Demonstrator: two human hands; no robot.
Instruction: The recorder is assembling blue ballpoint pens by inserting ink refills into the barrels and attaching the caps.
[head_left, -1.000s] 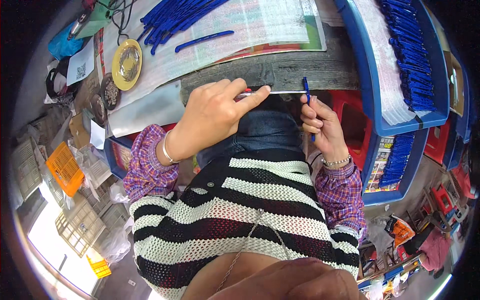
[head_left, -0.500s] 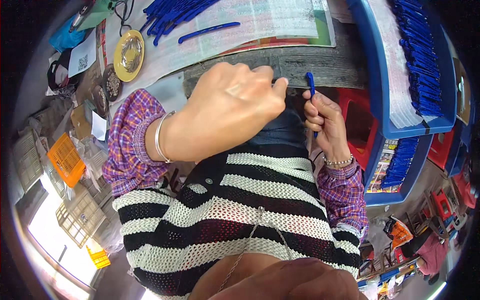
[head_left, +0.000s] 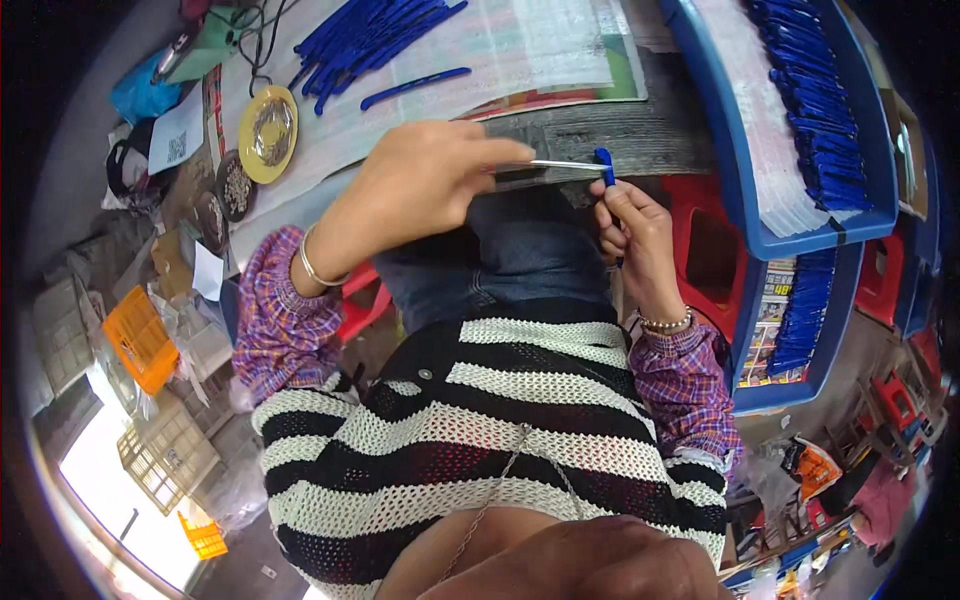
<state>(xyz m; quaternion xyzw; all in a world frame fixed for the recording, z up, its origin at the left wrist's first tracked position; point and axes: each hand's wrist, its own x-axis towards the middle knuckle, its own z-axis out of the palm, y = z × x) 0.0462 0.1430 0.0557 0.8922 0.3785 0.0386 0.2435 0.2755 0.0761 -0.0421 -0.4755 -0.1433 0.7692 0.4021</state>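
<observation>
Pinched in my left hand [head_left: 432, 178] is a thin silver tool [head_left: 570, 164], tweezers by its look. Its far tip meets the upper end of a slim blue plastic piece [head_left: 604, 158], shaped like an eyeglass temple. My right hand [head_left: 640, 235] grips that piece upright, fingers wrapped round its lower part. Both hands are above my lap, at the table's near edge. A single similar blue strip [head_left: 416, 88] lies on the papered table, beside a heap of more blue strips [head_left: 375, 40]. Whether the tip carries a small part is too fine to see.
A yellow dish [head_left: 285, 165] of small metal bits and round dark dishes [head_left: 236, 192] stand at the left. At right, a blue tray [head_left: 745, 150] holds rows of blue strips, above a second blue tray [head_left: 815, 385]. A red stool [head_left: 690, 225] stands beneath.
My left hand has drawn back leftward and turned, exposing the silver tool, whose tip now touches the blue piece. My right hand still holds that piece, slightly further left.
</observation>
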